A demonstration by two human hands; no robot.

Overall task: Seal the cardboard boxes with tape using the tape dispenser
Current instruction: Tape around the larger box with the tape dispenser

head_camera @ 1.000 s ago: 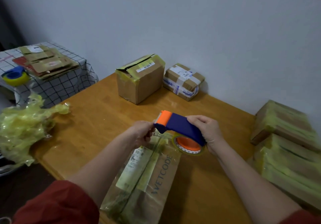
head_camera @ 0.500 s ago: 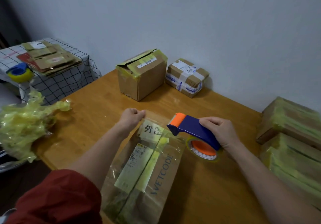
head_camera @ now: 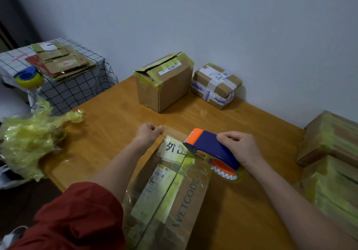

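Observation:
A flat cardboard box printed WETCODE lies on the wooden table in front of me, partly wrapped in clear yellowish tape. My right hand grips the blue and orange tape dispenser over the box's far right corner, its tape roll low against the table. My left hand pinches the free end of a clear tape strip stretched from the dispenser across the box's far end.
Two taped boxes, a large one and a small one, stand by the wall. Stacked taped boxes fill the right edge. Crumpled yellow tape waste lies left. A side table holds flattened cartons and a second tape dispenser.
My hands have drawn apart. The left pulled the tape end away to the left, and the right carried the dispenser right and down beside the box.

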